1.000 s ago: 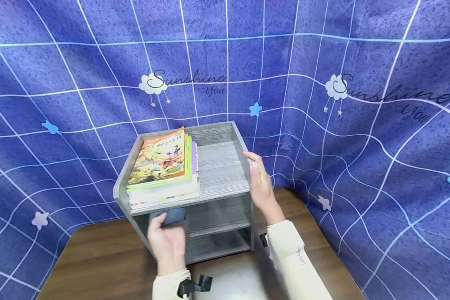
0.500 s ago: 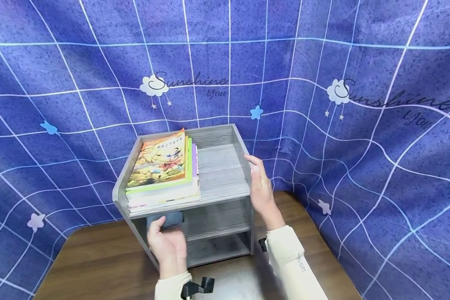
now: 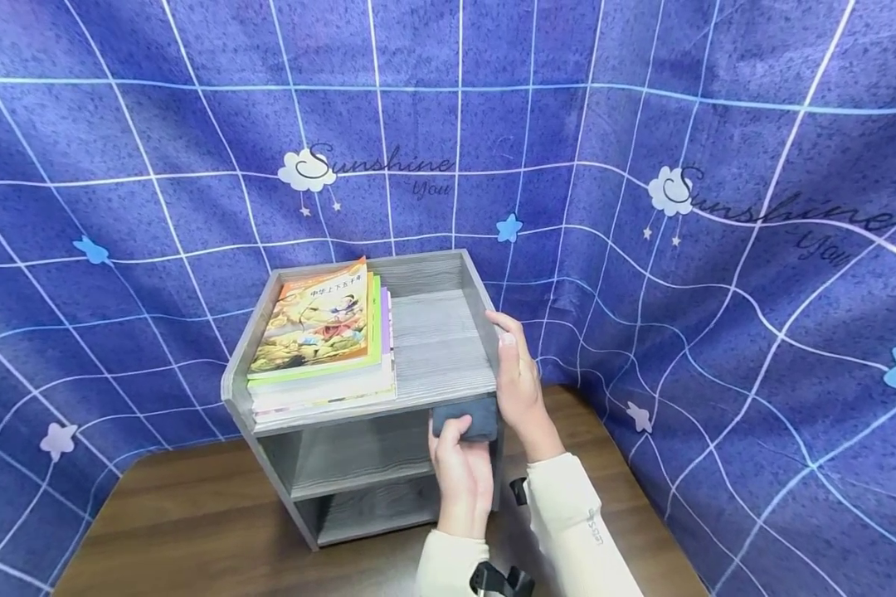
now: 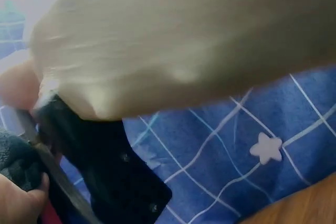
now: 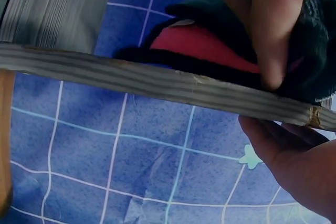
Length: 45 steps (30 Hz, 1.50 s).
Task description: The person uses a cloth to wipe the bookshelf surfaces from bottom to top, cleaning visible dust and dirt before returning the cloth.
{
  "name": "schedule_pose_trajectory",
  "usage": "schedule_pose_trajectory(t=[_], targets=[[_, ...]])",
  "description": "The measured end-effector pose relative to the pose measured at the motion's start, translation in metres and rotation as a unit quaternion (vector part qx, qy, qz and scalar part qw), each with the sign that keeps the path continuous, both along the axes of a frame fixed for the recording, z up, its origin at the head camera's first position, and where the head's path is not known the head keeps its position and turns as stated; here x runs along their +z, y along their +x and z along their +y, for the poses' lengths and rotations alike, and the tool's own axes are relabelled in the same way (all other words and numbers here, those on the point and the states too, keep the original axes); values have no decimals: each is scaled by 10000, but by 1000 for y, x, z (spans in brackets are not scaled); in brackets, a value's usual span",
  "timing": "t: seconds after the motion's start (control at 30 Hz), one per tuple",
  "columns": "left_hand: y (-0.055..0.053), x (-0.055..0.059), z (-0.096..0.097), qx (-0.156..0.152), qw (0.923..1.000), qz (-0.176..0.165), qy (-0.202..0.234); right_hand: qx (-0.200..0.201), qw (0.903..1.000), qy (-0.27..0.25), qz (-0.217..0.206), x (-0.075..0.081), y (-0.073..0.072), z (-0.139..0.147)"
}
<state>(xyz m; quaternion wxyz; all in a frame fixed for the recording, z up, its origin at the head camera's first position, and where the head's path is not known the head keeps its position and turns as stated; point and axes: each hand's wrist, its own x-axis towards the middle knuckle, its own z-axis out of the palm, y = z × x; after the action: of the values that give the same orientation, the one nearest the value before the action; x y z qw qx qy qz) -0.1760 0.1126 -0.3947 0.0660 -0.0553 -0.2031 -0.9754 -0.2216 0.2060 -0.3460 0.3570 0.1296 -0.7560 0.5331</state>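
Observation:
In the head view my left hand (image 3: 459, 481) pinches a folded dark cloth (image 3: 466, 417), thumb on top. The cloth sits in the upper front opening of a grey wooden shelf unit (image 3: 436, 332), up against its right side panel. A pink-red patch (image 5: 202, 44) shows within the cloth's dark folds in the right wrist view. My right hand (image 3: 521, 381) grips the top edge of the right side panel, thumb on the inner face. In the left wrist view only part of my left hand (image 4: 18, 200) shows, next to the cloth.
A stack of books (image 3: 317, 332) lies on the left of the shelf top, the topmost with an orange illustrated cover. The unit stands on a brown wooden table (image 3: 172, 514). A blue patterned curtain (image 3: 194, 166) hangs close behind and on both sides.
My left hand, still holding the cloth, has moved from the left of the opening across to the right side panel. My right hand has kept its grip.

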Motion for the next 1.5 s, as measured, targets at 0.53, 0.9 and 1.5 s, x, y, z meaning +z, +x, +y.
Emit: schedule_pose_trajectory(t=[0.53, 0.9, 1.5], targets=[[-10, 5, -94, 1015, 9927, -414, 508, -56, 9996, 225, -135, -1, -3, 4], [-12, 6, -162, 1514, 9796, 106, 1317, -84, 9998, 117, -150, 1, -3, 3], [-6, -1, -57, 1031, 9934, -320, 384, 17, 9999, 97, 39, 0, -2, 0]])
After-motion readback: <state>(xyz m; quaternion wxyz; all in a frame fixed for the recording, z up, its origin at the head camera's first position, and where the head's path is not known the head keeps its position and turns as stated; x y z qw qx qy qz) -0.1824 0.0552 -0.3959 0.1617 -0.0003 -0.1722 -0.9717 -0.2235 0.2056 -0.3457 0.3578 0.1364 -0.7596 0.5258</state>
